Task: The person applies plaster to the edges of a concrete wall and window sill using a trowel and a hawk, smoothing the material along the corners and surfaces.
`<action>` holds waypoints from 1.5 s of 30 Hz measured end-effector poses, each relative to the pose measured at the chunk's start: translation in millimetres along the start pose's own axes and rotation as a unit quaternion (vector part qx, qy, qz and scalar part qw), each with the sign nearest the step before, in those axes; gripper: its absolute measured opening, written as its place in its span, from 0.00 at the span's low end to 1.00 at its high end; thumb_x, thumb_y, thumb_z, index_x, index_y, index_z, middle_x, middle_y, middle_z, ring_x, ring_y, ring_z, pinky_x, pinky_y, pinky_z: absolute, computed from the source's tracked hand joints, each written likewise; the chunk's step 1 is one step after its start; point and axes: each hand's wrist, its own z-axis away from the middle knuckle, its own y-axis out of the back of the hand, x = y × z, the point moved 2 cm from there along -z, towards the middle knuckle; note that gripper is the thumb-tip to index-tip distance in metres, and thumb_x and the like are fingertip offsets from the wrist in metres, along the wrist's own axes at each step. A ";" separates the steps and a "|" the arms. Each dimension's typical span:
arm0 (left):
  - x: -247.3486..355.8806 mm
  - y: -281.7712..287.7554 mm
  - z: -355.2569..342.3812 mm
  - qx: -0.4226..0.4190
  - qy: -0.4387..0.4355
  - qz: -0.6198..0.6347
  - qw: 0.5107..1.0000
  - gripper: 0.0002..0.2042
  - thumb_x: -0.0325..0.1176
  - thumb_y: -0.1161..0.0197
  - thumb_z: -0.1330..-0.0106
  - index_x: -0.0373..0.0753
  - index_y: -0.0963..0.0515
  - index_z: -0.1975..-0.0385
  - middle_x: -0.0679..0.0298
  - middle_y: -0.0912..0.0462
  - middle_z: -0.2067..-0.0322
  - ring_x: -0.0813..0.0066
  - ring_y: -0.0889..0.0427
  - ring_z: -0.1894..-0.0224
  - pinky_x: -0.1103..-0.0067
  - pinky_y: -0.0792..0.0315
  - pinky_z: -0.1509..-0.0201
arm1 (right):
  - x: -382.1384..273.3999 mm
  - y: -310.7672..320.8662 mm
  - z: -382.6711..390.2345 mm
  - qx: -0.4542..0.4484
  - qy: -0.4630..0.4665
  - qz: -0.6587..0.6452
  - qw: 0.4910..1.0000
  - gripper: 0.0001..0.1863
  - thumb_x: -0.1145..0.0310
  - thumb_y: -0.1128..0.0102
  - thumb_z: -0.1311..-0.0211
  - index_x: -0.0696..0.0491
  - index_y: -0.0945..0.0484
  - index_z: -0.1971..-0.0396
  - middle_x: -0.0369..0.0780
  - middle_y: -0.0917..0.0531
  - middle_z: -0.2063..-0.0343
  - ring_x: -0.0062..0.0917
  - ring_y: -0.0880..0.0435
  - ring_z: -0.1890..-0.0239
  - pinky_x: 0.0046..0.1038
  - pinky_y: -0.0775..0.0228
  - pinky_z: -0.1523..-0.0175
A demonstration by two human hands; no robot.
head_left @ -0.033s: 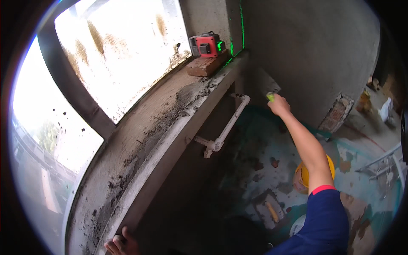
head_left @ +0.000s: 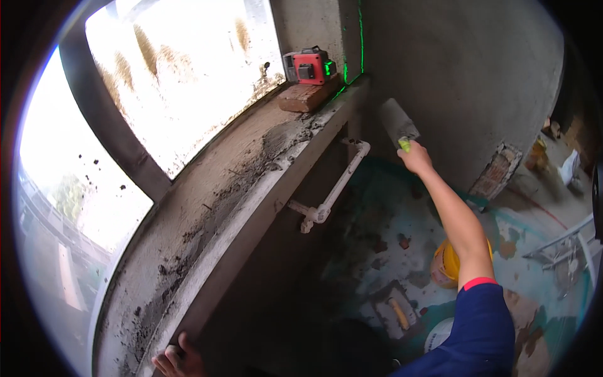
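Against grey wall, right hand [head_left: 414,157] clamps trowel [head_left: 397,122]; left hand [head_left: 176,359] grips sill [head_left: 207,213] edge.

Window sill [head_left: 207,207] as landmark: rough concrete, smeared with dark wet mortar along its front half. At its far end a brick [head_left: 306,96] lies flat, a red laser level [head_left: 309,66] sitting on top of it; green laser lines [head_left: 360,38] run up the wall corner just beyond. Below the sill's front edge, a white pipe [head_left: 336,185] with elbow fittings runs along the wall. On the floor well below the sill: yellow bucket [head_left: 447,264], a second float with a yellow handle [head_left: 397,312], white bucket rim [head_left: 440,336]. Bright window [head_left: 182,69] directly behind the sill.
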 end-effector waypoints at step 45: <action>-9.9 3.5 -1.3 0.013 0.036 0.064 0.997 0.24 0.48 0.27 0.49 0.41 0.36 0.88 0.65 0.37 0.86 0.65 0.35 0.84 0.75 0.42 0.81 | -186.7 146.9 87.0 0.063 0.340 -0.032 0.938 0.23 0.53 0.44 0.41 0.52 0.28 0.51 0.49 0.20 0.59 0.46 0.20 0.60 0.41 0.26 0.57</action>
